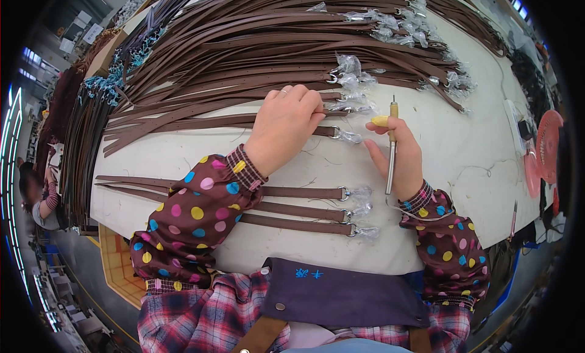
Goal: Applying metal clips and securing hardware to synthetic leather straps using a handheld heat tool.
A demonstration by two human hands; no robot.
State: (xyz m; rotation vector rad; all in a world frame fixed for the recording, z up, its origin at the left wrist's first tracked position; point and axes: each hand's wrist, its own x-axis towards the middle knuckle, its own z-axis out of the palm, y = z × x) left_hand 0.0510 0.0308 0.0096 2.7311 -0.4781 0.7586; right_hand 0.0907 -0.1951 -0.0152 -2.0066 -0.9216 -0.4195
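Note:
My left hand (pixel 287 124) is closed over the brown straps in the middle of the table, its fingertips hidden behind the knuckles. It seems to pinch one brown strap (pixel 334 98) close to its plastic-wrapped metal end. In my right hand (pixel 403 161) is a slim pen-shaped metal tool (pixel 391 155), upright between thumb and fingers. The tool has a brass-coloured upper part with a thin tip, and a yellow cover (pixel 380 120) sits on one fingertip. A single strap (pixel 244 122) runs beneath my left hand. Nearer to me lie three separate straps (pixel 304 212) with metal rings and clear plastic wrap.
A large heap of brown straps (pixel 244 42) fills the far side of the white table (pixel 341 258). Blue threads (pixel 106 88) hang by dark straps at the left. A pink fan (pixel 547 140) stands at the right. Another person (pixel 46 197) is at far left.

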